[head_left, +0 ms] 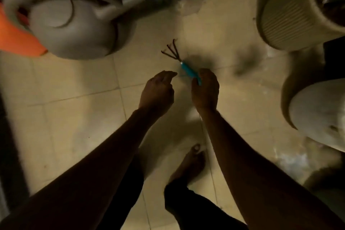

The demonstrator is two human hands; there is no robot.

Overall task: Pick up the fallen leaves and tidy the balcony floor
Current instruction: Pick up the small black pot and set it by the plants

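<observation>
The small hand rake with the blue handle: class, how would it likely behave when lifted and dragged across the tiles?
The hand rake probably feels light: the right hand holds it alone. Its thin dark prongs look stiff, so they would likely scrape rather than bend. The rounded handle might roll if dropped.

Open tiles in the middle, clutter crowding the edges

Bare floor [78,87] is lying open centrally; a watering can [74,30] is blocking the upper left, ribbed planter [287,15] and white pot [321,112] are hemming the right.

Dim, warm yellowish light — the forearms [104,164] near the camera fall almost black. Soft blur throughout, worst at the far watering can [74,30] and right-hand pots [285,17] — wide-angle bending at the edges.
</observation>
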